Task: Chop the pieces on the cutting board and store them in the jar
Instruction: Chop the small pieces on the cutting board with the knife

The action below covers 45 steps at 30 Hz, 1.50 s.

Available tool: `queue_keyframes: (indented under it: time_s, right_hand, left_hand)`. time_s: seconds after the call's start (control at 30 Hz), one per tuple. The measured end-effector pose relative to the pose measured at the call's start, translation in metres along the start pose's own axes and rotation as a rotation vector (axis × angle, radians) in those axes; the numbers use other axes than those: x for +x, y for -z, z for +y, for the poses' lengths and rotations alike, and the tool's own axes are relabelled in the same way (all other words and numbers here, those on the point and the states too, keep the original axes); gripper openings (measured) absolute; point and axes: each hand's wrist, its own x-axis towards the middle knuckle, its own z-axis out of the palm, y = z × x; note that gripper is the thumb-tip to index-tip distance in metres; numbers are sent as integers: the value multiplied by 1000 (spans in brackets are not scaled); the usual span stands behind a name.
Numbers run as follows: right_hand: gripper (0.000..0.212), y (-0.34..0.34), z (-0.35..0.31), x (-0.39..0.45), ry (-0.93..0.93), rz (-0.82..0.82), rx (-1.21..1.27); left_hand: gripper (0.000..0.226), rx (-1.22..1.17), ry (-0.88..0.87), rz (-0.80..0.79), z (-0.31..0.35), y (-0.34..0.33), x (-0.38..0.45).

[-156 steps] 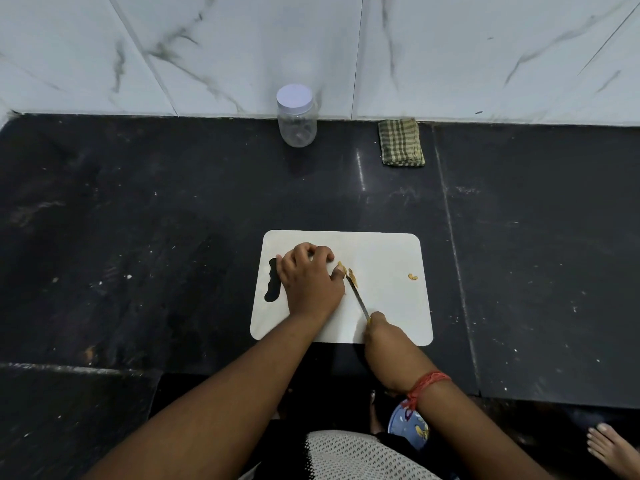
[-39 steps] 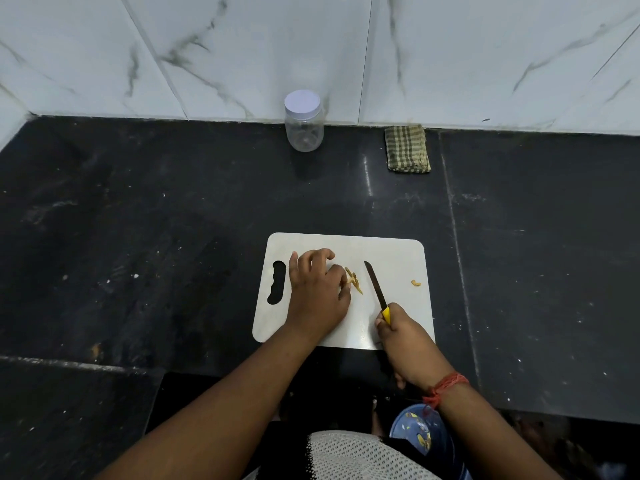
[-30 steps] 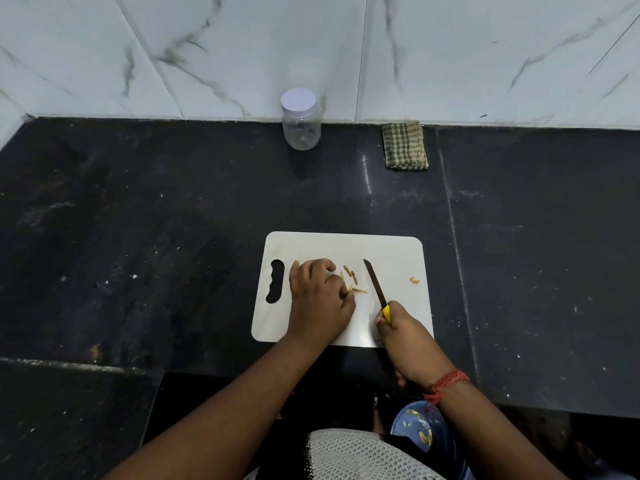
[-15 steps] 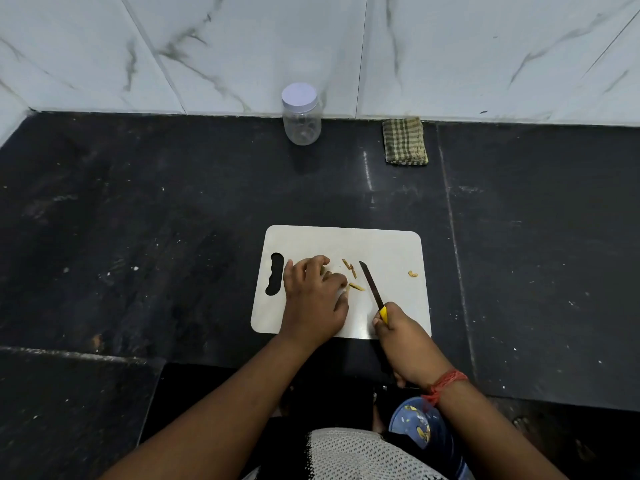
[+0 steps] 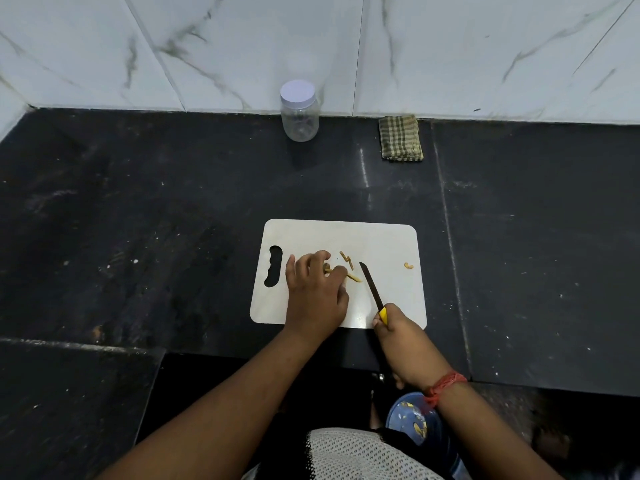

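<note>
Fingers (image 5: pixel 337 271) of the left hand (image 5: pixel 317 294) are curled down on the white cutting board (image 5: pixel 381 244), their tips bunched over a pale yellowish piece (image 5: pixel 327 269) that is mostly hidden beneath them; whether they pinch it or only press it cannot be told. Just right of those fingertips lie a few thin chopped slivers (image 5: pixel 348 263) and one longer strip (image 5: pixel 355 278), all on the board's middle. One small curled piece (image 5: pixel 408 265) sits apart near the board's right edge.

Right hand (image 5: pixel 403 336) fingers are wrapped around the yellow handle of a small knife (image 5: pixel 372 285), whose dark blade angles up and left over the board, its tip near the slivers; whether the blade touches the board cannot be told.

Well behind the board, against the marble-tiled wall (image 5: pixel 485 46), stands a clear jar (image 5: pixel 299 112) with a pale lid on. A folded checked cloth (image 5: pixel 400 138) lies to its right. Everything rests on a black stone tabletop (image 5: pixel 138 202). A red thread band (image 5: pixel 445 384) circles the right wrist, and a blue bowl (image 5: pixel 414 415) with yellowish scraps shows below it.
</note>
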Motion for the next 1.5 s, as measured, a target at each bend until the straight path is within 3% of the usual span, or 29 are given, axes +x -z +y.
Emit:
queue_keyframes:
  time_s: [0.4, 0.93, 1.5]
  right_hand:
    - [17, -1, 0, -8, 16, -5, -8]
    - [6, -22, -5, 8, 69, 33, -220]
    - [7, -27, 0, 12, 111, 57, -274]
  left_hand:
    - [17, -23, 51, 66, -2, -5, -1]
    - [20, -129, 154, 19, -3, -3, 1]
    - [16, -164, 147, 50, -6, -1, -1]
